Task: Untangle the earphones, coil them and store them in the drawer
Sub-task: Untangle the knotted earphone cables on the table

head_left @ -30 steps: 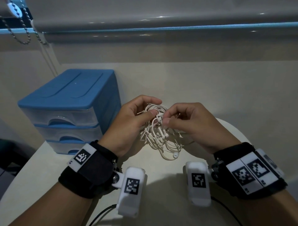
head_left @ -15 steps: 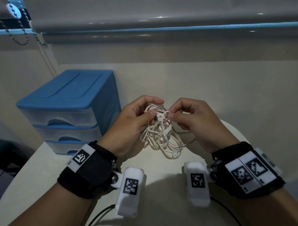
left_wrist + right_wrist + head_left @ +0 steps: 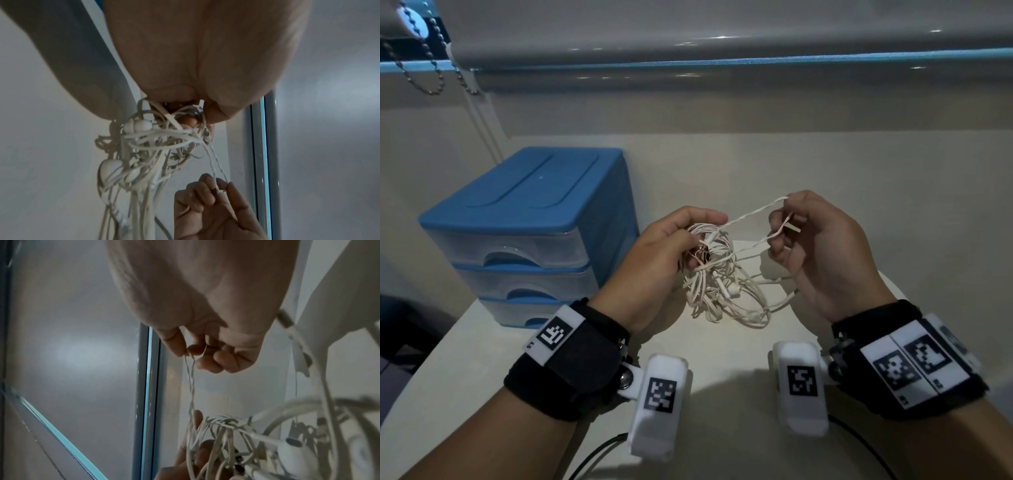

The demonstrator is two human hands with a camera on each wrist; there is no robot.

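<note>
A tangled bundle of white earphones (image 3: 717, 284) hangs above the pale round table (image 3: 482, 346). My left hand (image 3: 681, 240) grips the top of the tangle, thumb over the knot (image 3: 185, 123). My right hand (image 3: 791, 219) pinches a twisted pair of thin strands (image 3: 753, 212) between thumb and forefinger, drawn out up and to the right of the bundle (image 3: 190, 378). Earbuds (image 3: 137, 125) and loose loops dangle below. The blue drawer unit (image 3: 527, 233) stands to the left, all three drawers closed.
A wall rises just behind the table, with a rolled blind (image 3: 688, 34) above and a bead chain (image 3: 424, 61) at top left. Black cables (image 3: 599, 452) run off the near table edge. The table drops off at left into a dark gap (image 3: 400, 325).
My right hand has moved up and to the right, away from the left hand, drawing a twisted strand out of the tangle. The left hand stays on the bundle.
</note>
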